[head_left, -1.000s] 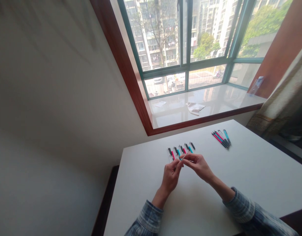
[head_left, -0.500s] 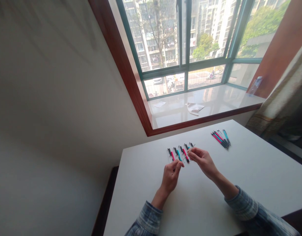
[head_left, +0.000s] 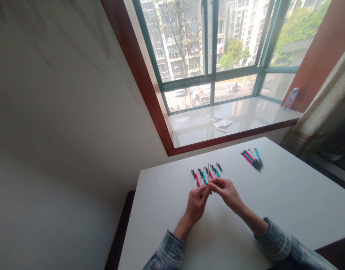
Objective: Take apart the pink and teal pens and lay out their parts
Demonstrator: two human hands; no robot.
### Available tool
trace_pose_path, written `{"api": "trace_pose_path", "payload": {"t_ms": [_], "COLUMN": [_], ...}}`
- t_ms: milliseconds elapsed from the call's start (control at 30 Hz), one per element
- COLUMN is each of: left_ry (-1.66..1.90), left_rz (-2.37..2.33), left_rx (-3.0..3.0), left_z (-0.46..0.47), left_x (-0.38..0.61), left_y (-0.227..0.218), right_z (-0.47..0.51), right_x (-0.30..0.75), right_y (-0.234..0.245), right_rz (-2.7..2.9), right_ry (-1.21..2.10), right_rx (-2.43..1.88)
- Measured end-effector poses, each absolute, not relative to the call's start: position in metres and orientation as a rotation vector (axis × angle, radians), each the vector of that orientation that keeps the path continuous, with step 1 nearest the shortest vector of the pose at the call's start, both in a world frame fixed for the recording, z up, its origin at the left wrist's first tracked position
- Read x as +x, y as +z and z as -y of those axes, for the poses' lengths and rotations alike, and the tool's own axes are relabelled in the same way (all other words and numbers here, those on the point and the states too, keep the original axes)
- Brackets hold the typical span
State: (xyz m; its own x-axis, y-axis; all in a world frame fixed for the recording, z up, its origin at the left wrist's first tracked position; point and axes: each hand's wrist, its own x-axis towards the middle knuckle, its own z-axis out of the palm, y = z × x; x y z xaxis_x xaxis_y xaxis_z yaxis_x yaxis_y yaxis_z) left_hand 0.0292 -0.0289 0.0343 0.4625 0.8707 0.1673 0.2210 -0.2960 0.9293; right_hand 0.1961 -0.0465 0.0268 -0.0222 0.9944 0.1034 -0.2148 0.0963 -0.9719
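Observation:
My left hand (head_left: 196, 203) and my right hand (head_left: 225, 191) meet fingertip to fingertip above the white table (head_left: 245, 213). Pinched between them is a thin pen refill (head_left: 208, 170), its slim end pointing away from me. Just beyond my fingers lies a row of loose pen parts (head_left: 205, 175), with pink and teal barrels and black pieces. My hands partly hide the near ends of this row. Farther right on the table, a bundle of pink, teal and black pens (head_left: 252, 159) lies out of reach of my fingers.
The table's far corner meets the wall below a white windowsill (head_left: 194, 132) with a wood frame. A crumpled white cloth (head_left: 222, 124) and a clear plastic packet (head_left: 290, 98) sit on the sill. A patterned curtain (head_left: 318, 112) hangs at right.
My right hand has moved left from its position half a second ago, closing the gap between my hands. The thin refill now sits between both hands, as it did a second ago.

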Motion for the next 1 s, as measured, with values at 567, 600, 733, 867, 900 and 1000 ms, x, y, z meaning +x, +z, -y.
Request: {"api": "trace_pose_path", "payload": {"t_ms": [567, 600, 733, 867, 900, 1000], "left_ry": [0.882, 0.882, 0.881, 0.877, 0.878, 0.882], "left_rz": [-0.949, -0.949, -0.948, -0.944, -0.945, -0.948], "left_rx": [1.773, 1.773, 1.775, 1.775, 1.774, 1.773], "left_z": [0.027, 0.027, 0.026, 0.025, 0.025, 0.025], "left_x": [0.027, 0.027, 0.027, 0.027, 0.027, 0.027], "left_y": [0.033, 0.033, 0.031, 0.030, 0.029, 0.029], "right_z": [0.062, 0.066, 0.075, 0.074, 0.073, 0.071], "right_x": [0.310, 0.312, 0.310, 0.312, 0.315, 0.332], "right_y": [0.004, 0.001, -0.002, -0.003, -0.004, -0.007], "right_rz": [1.598, 1.633, 1.719, 1.737, 1.747, 1.841], "right_ry": [0.503, 0.475, 0.439, 0.504, 0.506, 0.495], "right_rx": [-1.776, -1.833, -1.925, -1.845, -1.813, -1.695]}}
